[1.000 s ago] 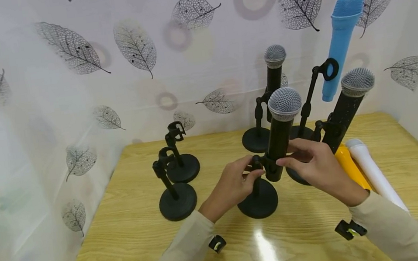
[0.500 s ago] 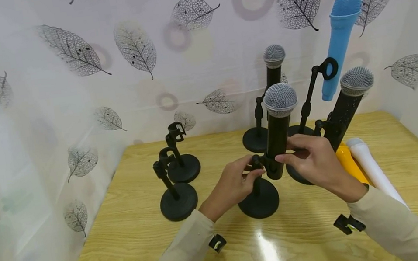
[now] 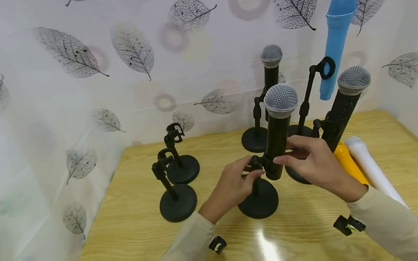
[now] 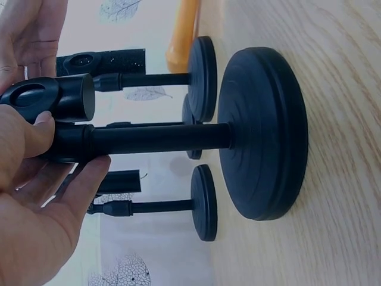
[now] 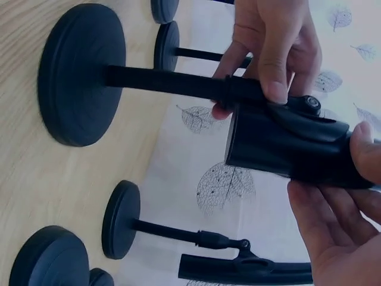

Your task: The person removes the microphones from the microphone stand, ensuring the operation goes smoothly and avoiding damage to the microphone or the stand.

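In the head view my left hand (image 3: 230, 187) pinches the top of a short black desk stand (image 3: 258, 203), its round base resting on the table. My right hand (image 3: 318, 166) grips the lower body of a black microphone (image 3: 277, 132) with a silver mesh head. The microphone leans slightly right, head up, its lower part in the stand's clip (image 5: 309, 123). In the right wrist view, the left thumb and fingers hold the joint just below that clip. The microphone's lower end (image 4: 83, 98) protrudes past the clip in the left wrist view.
Behind stand another black microphone (image 3: 271, 78), a blue one (image 3: 335, 52) and a speckled black one (image 3: 343, 112), each on a stand. Yellow (image 3: 348, 163) and white (image 3: 374, 170) microphones lie right. Two bare stands (image 3: 178, 203) (image 3: 183, 169) stand left on the wooden table (image 3: 129, 247).
Since a second ago the held microphone has risen slightly and tipped a little more upright. Both hands keep their holds, and the stand's base has stayed in place.
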`<state>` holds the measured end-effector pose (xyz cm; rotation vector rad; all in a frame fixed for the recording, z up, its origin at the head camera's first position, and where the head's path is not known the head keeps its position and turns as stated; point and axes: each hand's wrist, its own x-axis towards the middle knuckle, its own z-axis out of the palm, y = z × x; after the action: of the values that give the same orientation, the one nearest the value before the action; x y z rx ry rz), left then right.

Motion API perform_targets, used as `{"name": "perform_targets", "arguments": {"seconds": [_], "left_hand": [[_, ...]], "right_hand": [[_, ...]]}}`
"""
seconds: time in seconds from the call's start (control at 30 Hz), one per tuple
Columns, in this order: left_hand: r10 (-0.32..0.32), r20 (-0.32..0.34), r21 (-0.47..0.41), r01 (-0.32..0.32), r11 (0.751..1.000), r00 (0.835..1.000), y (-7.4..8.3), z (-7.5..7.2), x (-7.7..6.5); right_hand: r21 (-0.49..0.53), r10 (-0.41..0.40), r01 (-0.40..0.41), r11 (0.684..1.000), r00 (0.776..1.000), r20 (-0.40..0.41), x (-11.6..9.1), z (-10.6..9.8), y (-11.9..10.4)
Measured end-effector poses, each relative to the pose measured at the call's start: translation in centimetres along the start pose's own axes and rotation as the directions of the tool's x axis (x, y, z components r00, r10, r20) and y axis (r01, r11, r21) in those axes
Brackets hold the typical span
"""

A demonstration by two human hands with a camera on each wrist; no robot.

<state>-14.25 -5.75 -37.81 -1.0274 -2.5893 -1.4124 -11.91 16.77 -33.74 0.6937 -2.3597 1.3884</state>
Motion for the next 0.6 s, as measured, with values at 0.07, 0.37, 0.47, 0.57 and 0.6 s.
{"name": "perform_targets", "arguments": {"seconds": [0.07, 0.37, 0.47, 0.57, 0.6], "left_hand": [[0.004, -0.001, -0.004, -0.004, 1.0, 1.0, 0.0, 0.01, 0.04], [0.008, 0.009, -0.016, -0.008, 1.0, 1.0, -0.03, 0.01, 0.12], [0.006, 0.004, -0.016, -0.006, 1.0, 1.0, -0.05, 0.07, 0.14], [0.008, -0.001, -0.016, -0.008, 1.0, 1.0, -0.06, 0.17, 0.11], [0.008, -0.002, -0.016, -0.008, 1.0, 1.0, -0.07, 0.22, 0.11]], "right_hand": [[-0.028, -0.022, 0.022, 0.999, 1.0, -0.017, 0.11, 0.11, -0.13], [-0.1, -0.087, 0.082, 0.992, 0.995, -0.054, 0.74, -0.12, -0.77], [-0.097, -0.038, 0.035, 0.995, 0.999, -0.027, 0.65, -0.4, -0.87], [-0.079, 0.028, -0.029, 0.996, 1.0, -0.005, 0.27, -0.56, -0.76], [-0.069, 0.042, -0.042, 0.997, 0.999, -0.001, 0.11, -0.57, -0.68]]}}
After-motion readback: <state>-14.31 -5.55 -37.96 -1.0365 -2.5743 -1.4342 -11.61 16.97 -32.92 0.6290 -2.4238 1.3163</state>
